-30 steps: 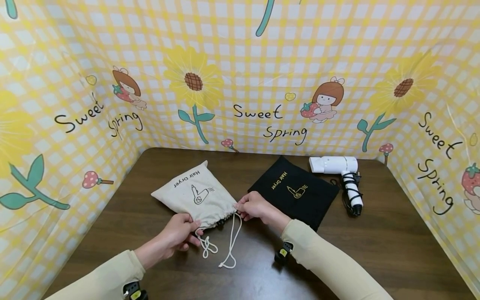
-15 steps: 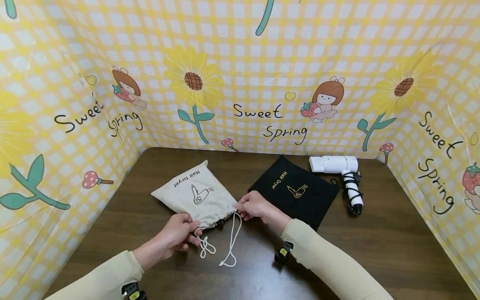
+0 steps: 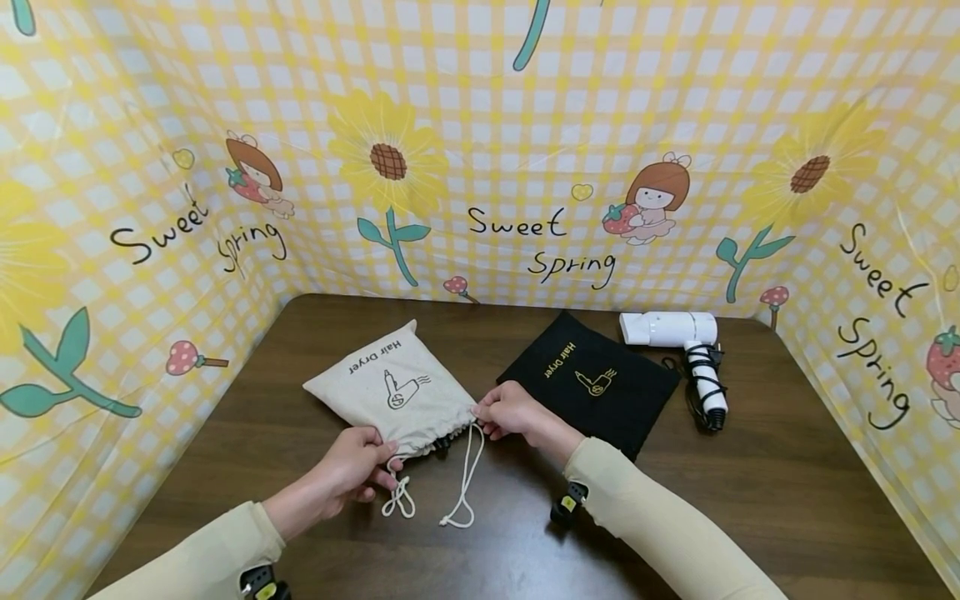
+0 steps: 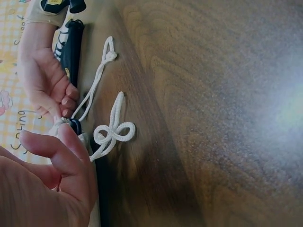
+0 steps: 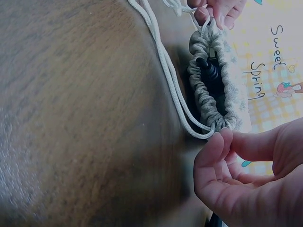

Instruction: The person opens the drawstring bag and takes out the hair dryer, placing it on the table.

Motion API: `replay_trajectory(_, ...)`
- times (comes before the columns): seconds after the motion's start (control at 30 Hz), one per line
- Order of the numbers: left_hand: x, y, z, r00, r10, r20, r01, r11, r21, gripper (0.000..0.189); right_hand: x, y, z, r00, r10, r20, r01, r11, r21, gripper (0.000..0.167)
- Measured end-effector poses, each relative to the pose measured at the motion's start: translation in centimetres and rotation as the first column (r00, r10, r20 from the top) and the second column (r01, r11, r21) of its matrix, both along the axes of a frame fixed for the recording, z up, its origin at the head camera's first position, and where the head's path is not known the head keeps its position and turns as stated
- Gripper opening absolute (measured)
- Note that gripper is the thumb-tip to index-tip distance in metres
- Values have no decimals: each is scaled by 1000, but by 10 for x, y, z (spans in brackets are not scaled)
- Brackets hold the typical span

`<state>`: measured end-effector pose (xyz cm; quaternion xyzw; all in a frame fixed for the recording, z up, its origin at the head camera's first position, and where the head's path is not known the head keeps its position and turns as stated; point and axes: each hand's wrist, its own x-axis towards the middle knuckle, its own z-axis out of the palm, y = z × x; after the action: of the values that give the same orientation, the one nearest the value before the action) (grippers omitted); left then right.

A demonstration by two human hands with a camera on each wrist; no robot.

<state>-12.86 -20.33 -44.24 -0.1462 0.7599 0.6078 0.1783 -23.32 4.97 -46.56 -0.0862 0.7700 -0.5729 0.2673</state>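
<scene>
A cream drawstring bag (image 3: 397, 387) printed "Hair Dryer" lies on the table with its gathered mouth toward me. My left hand (image 3: 348, 471) pinches the left corner of that mouth. At the right corner my right hand (image 3: 517, 417) pinches the fabric between thumb and index finger. White drawstrings (image 3: 467, 487) hang from both corners onto the table. In the right wrist view the mouth gapes as a puckered oval, and a black ribbed cord end (image 5: 210, 71) shows inside. The rest of the contents are hidden by the cloth.
Right of the cream bag, a black "Hair Dryer" bag (image 3: 588, 383) lies flat, partly behind my right forearm. Beyond it is a white hair dryer (image 3: 667, 330) with its black cord wound round the handle. A yellow checked cloth (image 3: 495, 150) surrounds the brown table (image 3: 547, 542).
The looped left drawstring has shifted slightly to the left, and the right string's end has moved up a little. Both hands keep their places at the bag's mouth.
</scene>
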Motion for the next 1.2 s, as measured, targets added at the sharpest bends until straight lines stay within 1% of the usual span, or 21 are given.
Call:
replay_trajectory(0.37,2,-2,2,1000,-1,11,1,1000,0,21,1,-1,2,1000,-2,12,2,1000,-7,14)
replay_trajectory(0.67,2,-4,3,1000,-9,9,9,1000,4,21,0,1,3,1000,7,3,-7,1000,-1,14)
replay_trajectory(0.93,4,-4,5,1000,-14,8,14,1000,6,21,-1,0,2,1000,-2,-1,2,1000,12,13)
replay_trajectory(1.07,4,-4,6,1000,-19,11,19,1000,0,21,-1,0,1,1000,-5,5,5,1000,19,13)
replay_trajectory(1.2,3,-5,7,1000,-17,17,17,1000,-7,21,-1,1,2,1000,0,-7,0,1000,21,14)
